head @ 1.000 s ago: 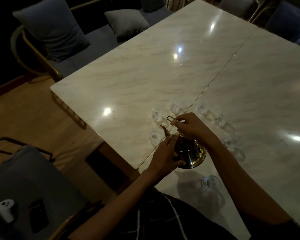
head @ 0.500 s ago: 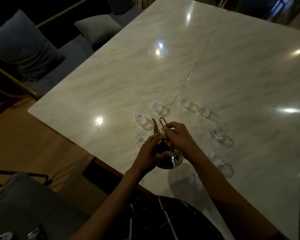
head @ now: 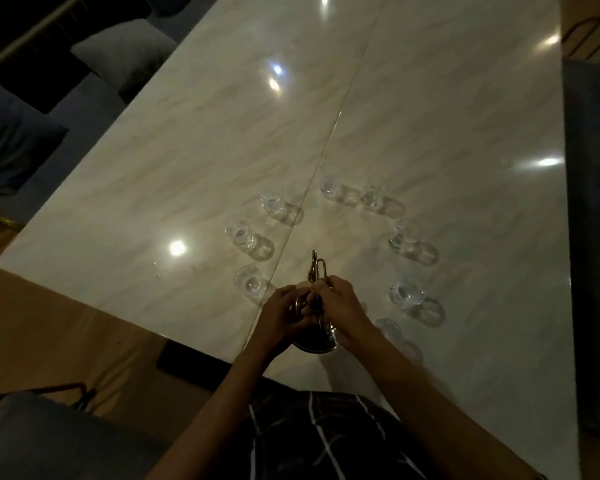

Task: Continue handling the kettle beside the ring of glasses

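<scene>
Both hands' grip, left hand (head: 284, 315) and right hand (head: 340, 306), still clamped on brass pot (head: 314, 336), nearer table edge.

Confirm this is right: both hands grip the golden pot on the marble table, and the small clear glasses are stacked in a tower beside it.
Not quite. The head view shows both hands, left hand and right hand, gripping the golden pot on the marble table, but the small clear glasses stand singly, in an arc around it.
</scene>
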Motion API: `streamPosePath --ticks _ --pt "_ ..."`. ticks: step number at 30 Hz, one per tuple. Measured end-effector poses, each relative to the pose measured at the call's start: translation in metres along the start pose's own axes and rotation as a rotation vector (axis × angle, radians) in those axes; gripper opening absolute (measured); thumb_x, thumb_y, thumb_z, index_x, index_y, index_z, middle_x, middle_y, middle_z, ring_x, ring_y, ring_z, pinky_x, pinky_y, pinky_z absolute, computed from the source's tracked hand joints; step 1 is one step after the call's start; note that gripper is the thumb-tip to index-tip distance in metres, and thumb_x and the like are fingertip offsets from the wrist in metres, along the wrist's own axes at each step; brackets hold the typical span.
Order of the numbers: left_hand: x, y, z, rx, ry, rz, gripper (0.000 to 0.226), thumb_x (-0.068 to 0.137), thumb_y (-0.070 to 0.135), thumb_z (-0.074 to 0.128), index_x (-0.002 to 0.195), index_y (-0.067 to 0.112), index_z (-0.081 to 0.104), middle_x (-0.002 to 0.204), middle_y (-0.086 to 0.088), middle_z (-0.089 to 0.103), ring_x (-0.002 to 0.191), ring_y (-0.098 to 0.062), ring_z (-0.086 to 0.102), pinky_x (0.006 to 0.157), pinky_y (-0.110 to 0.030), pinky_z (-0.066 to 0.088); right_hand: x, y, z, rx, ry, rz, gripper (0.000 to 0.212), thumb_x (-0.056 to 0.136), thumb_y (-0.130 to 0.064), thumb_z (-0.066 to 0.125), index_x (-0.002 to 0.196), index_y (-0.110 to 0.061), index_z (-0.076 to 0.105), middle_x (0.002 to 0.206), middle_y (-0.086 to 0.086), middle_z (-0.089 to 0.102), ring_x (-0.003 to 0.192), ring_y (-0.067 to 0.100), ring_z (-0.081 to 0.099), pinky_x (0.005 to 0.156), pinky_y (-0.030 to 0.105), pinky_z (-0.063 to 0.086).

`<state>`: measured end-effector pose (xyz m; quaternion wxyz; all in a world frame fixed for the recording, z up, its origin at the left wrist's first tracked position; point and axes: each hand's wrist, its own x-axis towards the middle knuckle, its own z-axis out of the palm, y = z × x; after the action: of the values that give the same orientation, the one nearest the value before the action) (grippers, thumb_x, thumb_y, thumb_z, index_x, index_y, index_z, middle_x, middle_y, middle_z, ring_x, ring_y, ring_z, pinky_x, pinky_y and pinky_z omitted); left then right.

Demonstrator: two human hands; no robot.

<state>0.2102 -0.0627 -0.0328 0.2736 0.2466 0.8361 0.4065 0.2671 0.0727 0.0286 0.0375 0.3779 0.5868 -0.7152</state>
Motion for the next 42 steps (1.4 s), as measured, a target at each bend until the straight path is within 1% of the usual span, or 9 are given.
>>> streamPosePath --ticks 3,7,12,17,23,28,32,38,42 --pt "0.014 -0.007 -0.001 0.026 -0.064 -0.003 0.065 0.079 0.026 0.082 0.140 0.023 0.060 0.144 -0.008 0.053 0.130 -0.021 0.052 0.098 -0.018 0.037 0.008 0.005 0.003 0.004 0.075 -0.005 0.019 0.100 -0.010 0.044 0.093 -0.002 0.060 0.072 0.013 0.067 0.060 0.022 0.070 0.053 0.029 0.055" --pt "0.034 -0.011 -0.006 0.035 -0.097 0.074 0.064 0.081 0.015 0.083 0.139 0.021 0.058 0.131 0.002 0.057 0.118 -0.011 0.051 0.090 0.000 0.032 0.021 0.005 0.006 -0.016 0.168 -0.004 0.023 0.101 -0.012 0.044 0.100 0.002 0.061 0.070 0.008 0.070 0.061 0.020 0.071 0.056 0.028 0.056" --pt "0.071 -0.007 -0.016 0.109 -0.185 0.144 0.059 0.083 0.014 0.081 0.138 0.011 0.060 0.131 -0.012 0.065 0.115 -0.025 0.063 0.093 -0.026 0.046 0.055 0.006 0.007 -0.061 0.274 0.027 0.029 0.099 -0.030 0.046 0.095 -0.007 0.064 0.082 0.013 0.071 0.078 0.031 0.072 0.077 0.049 0.060" --pt "0.113 -0.007 -0.021 0.145 -0.234 0.180 0.058 0.082 0.007 0.080 0.137 0.009 0.060 0.128 -0.014 0.066 0.114 -0.030 0.064 0.091 -0.030 0.048 0.100 0.004 0.007 -0.088 0.367 0.041 0.033 0.085 -0.046 0.048 0.086 -0.017 0.064 0.086 0.014 0.071 0.085 0.036 0.071 0.079 0.060 0.056" --pt "0.162 -0.012 -0.020 0.174 -0.287 0.152 0.063 0.083 0.010 0.077 0.142 0.014 0.053 0.128 -0.008 0.065 0.112 -0.029 0.066 0.087 -0.032 0.052 0.130 -0.027 0.008 -0.189 0.466 0.008 0.030 0.094 -0.031 0.047 0.088 -0.009 0.065 0.085 0.012 0.071 0.084 0.029 0.069 0.078 0.044 0.055" --pt "0.191 -0.016 -0.014 0.229 -0.343 0.167 0.077 0.084 0.014 0.079 0.151 0.011 0.042 0.147 -0.012 0.054 0.125 -0.031 0.059 0.096 -0.033 0.048 0.153 -0.032 0.003 -0.197 0.513 0.020 0.037 0.082 -0.048 0.041 0.081 -0.018 0.062 0.083 0.007 0.072 0.081 0.027 0.069 0.079 0.048 0.055" --pt "0.203 -0.021 -0.009 0.239 -0.363 0.156 0.077 0.084 0.014 0.077 0.153 0.016 0.041 0.154 -0.009 0.048 0.128 -0.032 0.058 0.097 -0.036 0.051 0.164 -0.034 0.002 -0.196 0.525 0.043 0.031 0.088 -0.040 0.043 0.081 -0.016 0.061 0.084 0.010 0.071 0.084 0.028 0.068 0.080 0.046 0.055" --pt "0.206 -0.033 -0.003 0.225 -0.369 0.173 0.082 0.084 0.009 0.076 0.156 0.020 0.039 0.161 -0.005 0.038 0.131 -0.027 0.056 0.093 -0.026 0.048 0.189 -0.003 -0.005 -0.206 0.505 0.034 0.042 0.084 -0.053 0.038 0.085 -0.019 0.062 0.084 0.004 0.072 0.083 0.025 0.069 0.081 0.050 0.055" --pt "0.204 -0.037 0.000 0.231 -0.362 0.161 0.084 0.084 0.010 0.076 0.158 0.020 0.036 0.163 -0.007 0.035 0.135 -0.029 0.053 0.099 -0.034 0.050 0.178 -0.024 -0.003 -0.252 0.516 0.012 0.027 0.092 -0.042 0.044 0.079 -0.025 0.060 0.084 0.005 0.071 0.082 0.025 0.069 0.079 0.045 0.055"
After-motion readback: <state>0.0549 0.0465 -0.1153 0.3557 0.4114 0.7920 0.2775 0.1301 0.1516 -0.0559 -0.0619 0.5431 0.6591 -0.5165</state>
